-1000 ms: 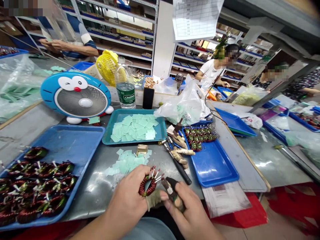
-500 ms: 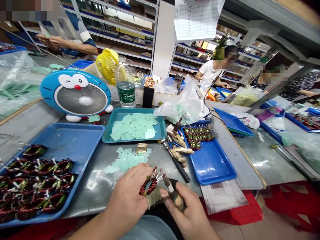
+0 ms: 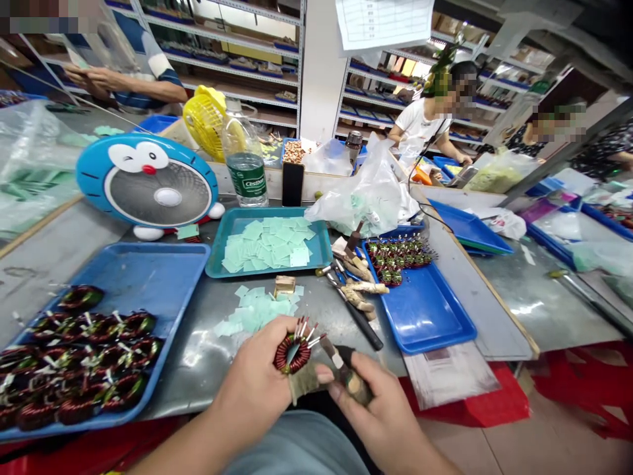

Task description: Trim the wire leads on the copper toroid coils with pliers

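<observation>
My left hand (image 3: 254,369) is closed around a toroidal coil (image 3: 291,353) wound with dark red copper wire. Several pale-tipped wire leads stick up from it, and a green slip shows in its hole. A greenish-brown wrap covers part of my left thumb. In my right hand (image 3: 368,396), fingers wrapped round its handle, is a hand tool with a flat metal blade (image 3: 330,348). The blade tip lies close to the coil's leads; whether they touch, I cannot tell. Just beyond my hands, loose pale green slips (image 3: 257,310) lie on the metal table (image 3: 192,349).
At left, a blue tray (image 3: 163,277) holds many larger coils. A teal tray (image 3: 212,264) carries green slips. Tools with wrapped handles (image 3: 363,288) lie beside a blue tray (image 3: 425,316) of smaller coils. A fan (image 3: 148,181) and water bottle (image 3: 247,171) stand behind; other people sit further back.
The coil has turned a little in my left hand, its hole and leads facing me more. The blade stays beside the leads. The whole view has shifted slightly.
</observation>
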Action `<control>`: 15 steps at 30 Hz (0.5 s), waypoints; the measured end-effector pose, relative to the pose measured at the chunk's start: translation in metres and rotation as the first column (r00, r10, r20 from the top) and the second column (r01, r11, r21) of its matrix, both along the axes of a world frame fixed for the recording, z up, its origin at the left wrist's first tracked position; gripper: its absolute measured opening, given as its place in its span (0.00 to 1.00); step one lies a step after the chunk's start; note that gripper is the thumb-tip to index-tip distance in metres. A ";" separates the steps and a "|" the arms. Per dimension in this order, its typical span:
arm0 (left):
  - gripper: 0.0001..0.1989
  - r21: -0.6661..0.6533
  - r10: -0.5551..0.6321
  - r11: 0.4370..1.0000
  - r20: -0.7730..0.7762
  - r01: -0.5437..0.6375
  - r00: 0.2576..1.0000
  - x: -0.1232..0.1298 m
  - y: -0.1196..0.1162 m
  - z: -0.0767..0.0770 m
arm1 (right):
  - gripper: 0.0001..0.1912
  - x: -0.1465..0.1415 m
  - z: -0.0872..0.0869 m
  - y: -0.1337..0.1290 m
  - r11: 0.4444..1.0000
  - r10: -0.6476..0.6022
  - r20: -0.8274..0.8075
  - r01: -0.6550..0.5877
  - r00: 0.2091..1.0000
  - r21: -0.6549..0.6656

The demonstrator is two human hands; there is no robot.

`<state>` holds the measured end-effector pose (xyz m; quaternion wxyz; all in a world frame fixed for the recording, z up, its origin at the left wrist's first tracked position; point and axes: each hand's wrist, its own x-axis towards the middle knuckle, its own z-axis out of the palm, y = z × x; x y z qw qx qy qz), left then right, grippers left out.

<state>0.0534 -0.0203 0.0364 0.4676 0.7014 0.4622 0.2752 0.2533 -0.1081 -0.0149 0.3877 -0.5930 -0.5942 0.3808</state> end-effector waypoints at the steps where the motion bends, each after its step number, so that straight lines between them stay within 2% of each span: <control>1: 0.15 -0.015 0.002 1.000 0.005 -0.002 1.000 0.000 0.001 0.001 | 0.06 0.001 0.001 0.001 1.000 0.016 0.001 -0.016 1.000 -0.002; 5: 0.16 -0.101 0.000 0.995 0.071 0.007 0.997 -0.003 0.000 0.005 | 0.05 0.007 0.016 0.008 0.988 0.143 0.032 -0.141 0.989 -0.060; 8: 0.18 -0.181 0.013 0.983 0.176 0.019 0.984 -0.004 0.000 0.007 | 0.03 0.009 0.022 0.012 0.981 0.191 0.091 -0.188 0.977 -0.042; 15: 0.24 -0.373 0.020 0.919 0.376 0.132 0.926 -0.003 -0.001 0.010 | 0.05 0.007 0.011 0.017 0.975 0.207 0.199 -0.219 0.958 0.041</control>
